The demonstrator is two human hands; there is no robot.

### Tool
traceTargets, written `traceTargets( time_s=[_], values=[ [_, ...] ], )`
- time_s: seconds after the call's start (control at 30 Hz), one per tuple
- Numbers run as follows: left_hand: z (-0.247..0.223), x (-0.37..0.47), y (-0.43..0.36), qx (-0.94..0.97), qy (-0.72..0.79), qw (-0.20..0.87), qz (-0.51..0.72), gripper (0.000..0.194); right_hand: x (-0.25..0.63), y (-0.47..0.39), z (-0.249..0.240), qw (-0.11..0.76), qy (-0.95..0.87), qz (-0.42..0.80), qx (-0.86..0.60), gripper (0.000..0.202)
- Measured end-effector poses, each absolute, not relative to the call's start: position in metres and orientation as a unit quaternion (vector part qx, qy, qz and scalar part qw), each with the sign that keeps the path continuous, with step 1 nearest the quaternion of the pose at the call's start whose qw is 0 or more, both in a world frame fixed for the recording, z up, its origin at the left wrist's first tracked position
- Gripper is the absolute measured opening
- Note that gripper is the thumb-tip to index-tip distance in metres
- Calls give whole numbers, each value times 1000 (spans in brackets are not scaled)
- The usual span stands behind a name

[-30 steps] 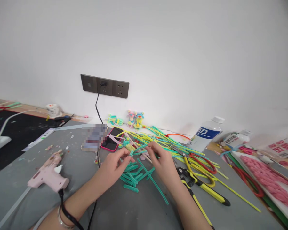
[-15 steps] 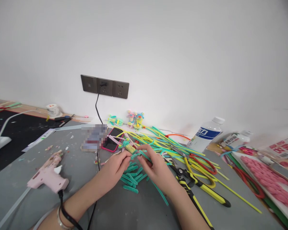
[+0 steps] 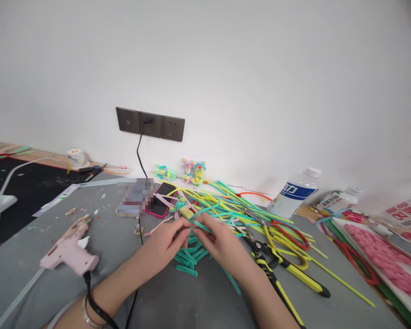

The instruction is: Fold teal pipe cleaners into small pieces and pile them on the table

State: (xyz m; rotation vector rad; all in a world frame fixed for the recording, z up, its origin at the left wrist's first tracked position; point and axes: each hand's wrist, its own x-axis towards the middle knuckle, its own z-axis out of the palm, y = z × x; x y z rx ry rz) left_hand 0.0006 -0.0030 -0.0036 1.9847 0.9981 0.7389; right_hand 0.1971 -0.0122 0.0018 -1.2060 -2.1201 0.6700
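Observation:
My left hand [image 3: 171, 238] and my right hand [image 3: 219, 240] meet over the middle of the table. Between them is a teal pipe cleaner [image 3: 202, 226], pinched by the fingertips of both hands. Part of it is hidden behind the fingers. Just beyond my hands lies a small yellow and teal pipe-cleaner figure [image 3: 184, 208]. Several short teal pipe-cleaner pieces [image 3: 186, 270] lie in a heap below my fingers.
To the left rests a pink glue gun [image 3: 70, 251] with a black cord. Yellow-handled pliers [image 3: 270, 251], scissors [image 3: 289, 233] and long pipe cleaners [image 3: 226, 194] spread to the right. Beyond stand a bottle [image 3: 294, 194] and small finished figures [image 3: 193, 171]; a phone [image 3: 161, 201] lies behind my hands.
My right hand has come down and left, closer to my left hand. Its index finger has curled in from a raised position, and the teal pipe cleaner is now between both hands.

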Motion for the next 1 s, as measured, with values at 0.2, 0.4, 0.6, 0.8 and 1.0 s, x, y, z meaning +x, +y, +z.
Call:
traceTargets(
  time_s=[0.2, 0.4, 0.6, 0.8, 1.0],
  values=[
    [-4, 0, -1, 771, 418, 371, 304, 23, 199, -15, 9, 325, -774, 272, -471, 20],
    [-7, -1, 2, 764, 438, 359, 311, 18, 200, -9, 2, 353, -757, 254, -487, 14],
    [-11, -2, 4, 759, 438, 350, 332, 16, 200, -8, 0, 380, -764, 218, -474, 11],
    [-11, -2, 3, 763, 436, 340, 334, 18, 197, -10, 4, 384, -805, 185, -412, 14],
    [-9, 0, 2, 777, 428, 319, 333, 18, 196, -9, 3, 378, -824, 168, -388, 13]
  ],
)
